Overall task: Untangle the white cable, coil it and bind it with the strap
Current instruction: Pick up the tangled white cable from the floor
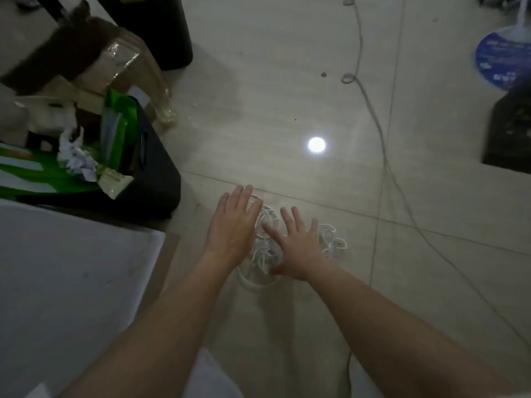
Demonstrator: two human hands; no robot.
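Both bare forearms are reaching forward and down, side by side. The left hand [232, 222] is lying flat with fingers together; the right hand [298, 244] is spreading its fingers wide.

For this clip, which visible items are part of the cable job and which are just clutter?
Job:
white cable, tangled on the floor
left hand and right hand, both open over it
No strap visible.

Clutter:
grey cord
black bin of rubbish
cardboard box
blue fan base

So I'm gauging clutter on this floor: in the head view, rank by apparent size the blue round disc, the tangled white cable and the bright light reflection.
1. tangled white cable
2. blue round disc, cut by the frame edge and farther away, so unsure against the cable
3. bright light reflection
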